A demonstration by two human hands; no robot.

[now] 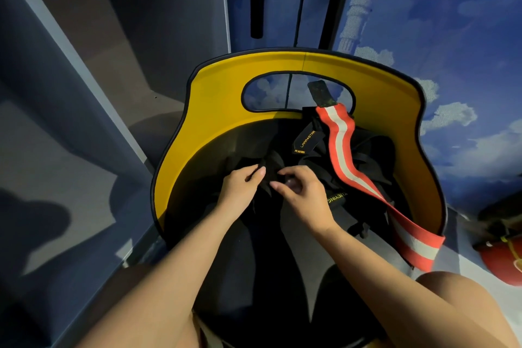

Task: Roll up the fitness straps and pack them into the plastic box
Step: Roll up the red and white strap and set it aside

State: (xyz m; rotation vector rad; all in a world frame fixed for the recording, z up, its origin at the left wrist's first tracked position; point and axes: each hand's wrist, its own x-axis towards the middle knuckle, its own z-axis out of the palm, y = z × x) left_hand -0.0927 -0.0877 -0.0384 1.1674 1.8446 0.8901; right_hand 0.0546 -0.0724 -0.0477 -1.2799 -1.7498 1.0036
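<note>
A black strap [268,169] lies in the middle of the dark heap, and both hands work it there. The left hand [240,186] curls its fingers round one fold of the webbing; the right hand [299,192] pinches the neighbouring fold between thumb and forefinger. The two grips sit almost touching, which suggests the person is finding an end or starting a first tight turn. Holding it close like this would keep the limp webbing from springing loose.

Just right of the pinch lies a black band with yellow lettering [337,198]. Beyond it, further from the person, a second black strap bearing a printed label [306,140] rests on the heap. Further right, an orange strap with a white stripe [364,181] runs diagonally, its far end near the cut-out handle and its near end draped over the rim and hanging outside.

All of this sits inside a round yellow-walled tub [220,110] with a dark interior, open towards the person. I judge this to be the source of the loose straps; no plastic box is visible, so nothing can be called packed yet. Outside the tub, well to the right of the grip, a red object [500,257] rests on the floor.
</note>
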